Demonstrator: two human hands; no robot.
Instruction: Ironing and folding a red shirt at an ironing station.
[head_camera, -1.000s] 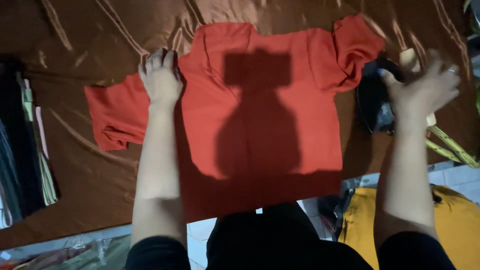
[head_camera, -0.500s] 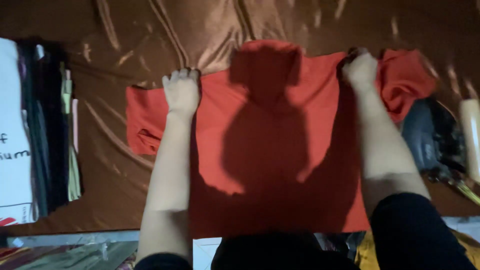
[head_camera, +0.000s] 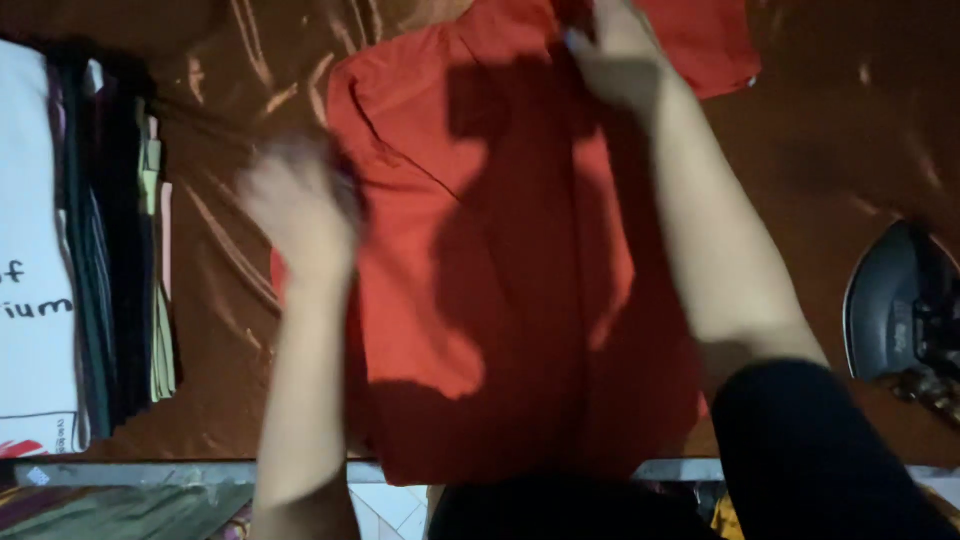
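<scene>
Left hand (head_camera: 300, 205): motion-blurred at the left edge of the red T-shirt (head_camera: 520, 270), over the sleeve area. Its grip cannot be told; the blur hides the fingers, and contact with the cloth is not confirmed.

Right hand (head_camera: 620, 60): at the upper part of the garment, near the shoulder line. The fingers appear curled into the fabric, so the grip reads as closed on a pinch of the T-shirt, though the fingertips are partly lost in shadow.

Red T-shirt: lies spread across the middle of the surface (head_camera: 800, 160), with its hem at the near edge and its upper part toward the far edge. One sleeve extends toward the far right corner. The shadow of the person's head and arms falls across the middle panel.

Handling, as a judgement: the garment is light, soft and fully limp. It has no stiffness and sags wherever unsupported. The satin-like brown cover of the surface looks slippery, so the cloth may slide when pulled. Best holds are the shoulder seam, the sleeve edge and the hem, where the fabric is doubled.

Surroundings: a stack of folded garments (head_camera: 110, 240) sits along the left edge. A dark clothes iron (head_camera: 900, 300) rests at the right edge, well apart from the T-shirt.
</scene>
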